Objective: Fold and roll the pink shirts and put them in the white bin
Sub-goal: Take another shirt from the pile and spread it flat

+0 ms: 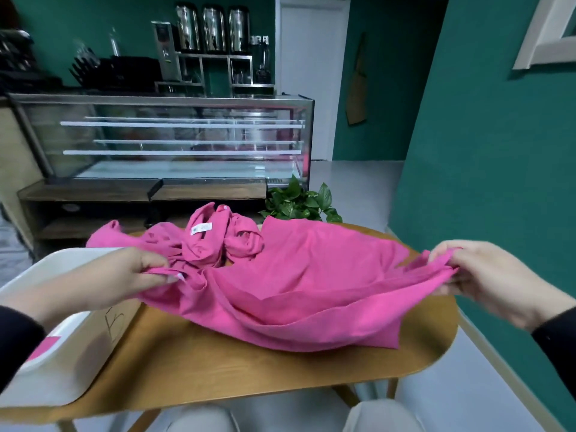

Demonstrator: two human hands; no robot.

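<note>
Green walls all round, with a glass display case (pixel 174 141) at the back, a row of steel urns (pixel 213 28) above it and a white door (pixel 311 76) off to the right. Up front is a rounded wooden counter (pixel 218 363), and a leafy plant (pixel 299 204) pokes up just behind its far edge.

One pink shirt (pixel 299 275) is spread loosely across the middle of the counter, stretched between both hands. Left hand (pixel 118 275) has its grip pinching a bunched-up bit of the fabric at the left end, thumb on top. Right hand (pixel 486 275) is pinching the opposite edge, fingers curled around the cloth, lifting it a little off the counter's right side.

Behind that shirt there's a crumpled pile of more pink shirts (pixel 215 241), a white label showing on top. Can't really tell how many are in there.

White bin (pixel 62 357) sits at the left edge of the counter, under the left forearm, with a pink sticker on its rim.
</note>
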